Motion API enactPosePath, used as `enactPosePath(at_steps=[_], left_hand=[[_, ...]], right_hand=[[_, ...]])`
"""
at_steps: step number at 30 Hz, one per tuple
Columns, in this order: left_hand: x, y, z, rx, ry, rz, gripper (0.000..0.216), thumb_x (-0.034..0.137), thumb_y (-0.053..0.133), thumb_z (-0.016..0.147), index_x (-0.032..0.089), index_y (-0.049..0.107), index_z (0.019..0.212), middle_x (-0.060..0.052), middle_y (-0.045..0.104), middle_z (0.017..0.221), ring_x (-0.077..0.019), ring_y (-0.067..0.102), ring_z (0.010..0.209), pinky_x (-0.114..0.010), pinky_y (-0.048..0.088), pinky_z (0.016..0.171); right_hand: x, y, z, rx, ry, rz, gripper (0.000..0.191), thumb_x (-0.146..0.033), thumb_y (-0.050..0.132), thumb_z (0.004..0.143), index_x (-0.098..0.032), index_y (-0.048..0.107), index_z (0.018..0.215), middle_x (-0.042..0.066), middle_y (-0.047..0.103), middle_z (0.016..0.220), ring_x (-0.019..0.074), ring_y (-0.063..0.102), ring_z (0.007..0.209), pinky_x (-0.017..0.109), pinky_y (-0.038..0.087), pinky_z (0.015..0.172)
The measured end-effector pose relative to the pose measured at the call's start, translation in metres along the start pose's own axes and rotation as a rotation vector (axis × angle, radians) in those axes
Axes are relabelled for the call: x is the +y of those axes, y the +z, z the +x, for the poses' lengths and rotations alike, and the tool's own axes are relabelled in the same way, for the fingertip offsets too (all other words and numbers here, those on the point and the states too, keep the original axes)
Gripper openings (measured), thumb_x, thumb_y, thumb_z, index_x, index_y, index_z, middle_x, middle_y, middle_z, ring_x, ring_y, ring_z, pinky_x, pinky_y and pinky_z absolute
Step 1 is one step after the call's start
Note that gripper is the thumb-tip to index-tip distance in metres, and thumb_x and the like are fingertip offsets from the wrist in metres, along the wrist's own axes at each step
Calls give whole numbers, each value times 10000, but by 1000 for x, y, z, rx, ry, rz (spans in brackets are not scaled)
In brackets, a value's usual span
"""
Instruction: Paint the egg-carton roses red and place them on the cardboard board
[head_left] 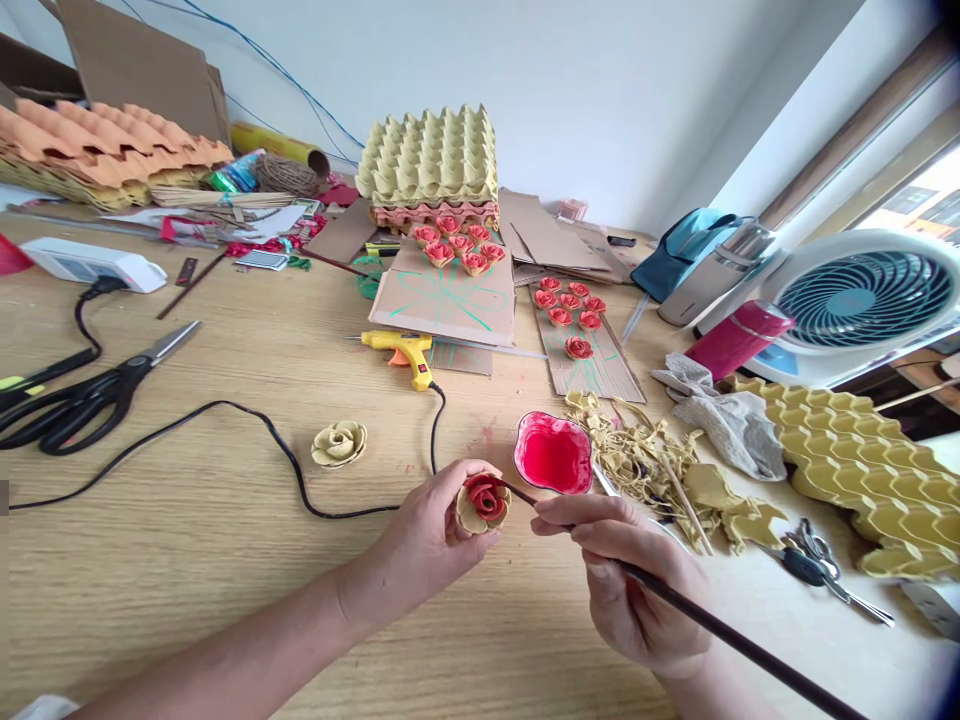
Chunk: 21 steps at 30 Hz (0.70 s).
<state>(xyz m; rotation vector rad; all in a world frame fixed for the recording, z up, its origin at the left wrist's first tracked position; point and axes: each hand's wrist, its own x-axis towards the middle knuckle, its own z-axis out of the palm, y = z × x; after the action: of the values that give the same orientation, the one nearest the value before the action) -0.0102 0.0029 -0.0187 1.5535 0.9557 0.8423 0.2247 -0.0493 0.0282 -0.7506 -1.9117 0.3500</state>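
Between the fingers and thumb of my left hand (439,525) is a rose (484,503) made of egg-carton pulp. Its inner petals are red and the outer ones still pale yellow. My right hand (645,575) grips a long dark paintbrush (720,625), its tip touching the red petals. Just beyond the hands stands a small wavy-rimmed bowl (523,440) of red paint. An unpainted pale rose (339,443) sits on the table, left of my left hand.
A yellow glue gun (405,352) lies ahead, its black cord running left past black scissors (97,395). Red roses (559,316) rest on cardboard. Pulp scraps (652,470), keys (814,565) and egg trays (862,460) are at right. A fan (855,300) stands behind a pink bottle (739,338).
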Motion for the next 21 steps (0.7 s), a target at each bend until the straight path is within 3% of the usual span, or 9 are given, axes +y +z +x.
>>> enactPosePath(at_steps=[9, 15, 21], left_hand=[[2, -1, 2, 13, 31, 53, 397, 183, 752, 852, 230, 715, 1245, -47, 814, 1117, -216, 777, 981, -276, 635, 807], [5, 0, 1, 13, -8, 39, 416, 207, 761, 848, 234, 707, 1259, -52, 811, 1147, -216, 773, 951, -263, 630, 732], [0, 0, 2, 25, 11, 51, 402, 206, 763, 859, 243, 713, 1256, -49, 818, 1139, -230, 780, 1007, -286, 637, 803]], right_hand=[[0, 4, 7, -42, -7, 15, 173, -211, 505, 1183, -235, 638, 1290, 134, 857, 1120, 225, 888, 953, 357, 749, 817], [0, 0, 3, 65, 7, 39, 197, -183, 523, 1160, -248, 635, 1308, 135, 864, 1131, 241, 896, 890, 389, 763, 759], [0, 1, 6, -63, 6, 12, 177, -202, 515, 1168, -237, 639, 1290, 142, 860, 1134, 239, 889, 954, 379, 753, 804]])
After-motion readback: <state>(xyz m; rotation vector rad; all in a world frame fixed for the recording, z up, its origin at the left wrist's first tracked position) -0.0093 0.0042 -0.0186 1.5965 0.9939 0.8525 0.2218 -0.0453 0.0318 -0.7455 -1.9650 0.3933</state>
